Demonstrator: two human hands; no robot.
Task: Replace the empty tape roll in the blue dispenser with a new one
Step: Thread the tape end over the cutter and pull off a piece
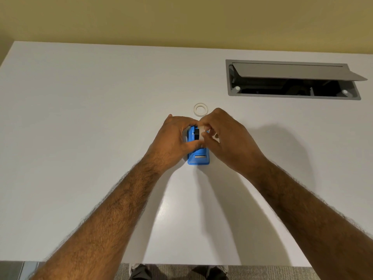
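Observation:
The blue dispenser (198, 156) stands on the white table (80, 118) in the middle of the head view, its metal cutter end toward me. Above its far end, both hands hold a black hub (196, 133) with a pale tape roll (201, 134) on it. My left hand (174, 138) grips the hub's left side and covers the dispenser's left wall. My right hand (226, 138) pinches the roll from the right. A second pale ring, a tape roll (200, 110), lies flat on the table just beyond my hands.
An open grey cable hatch (292, 80) is sunk into the table at the back right, its lid tilted up. A yellow wall (181, 17) runs behind the table. The table's near edge is at the bottom, with carpet and my shoes below it.

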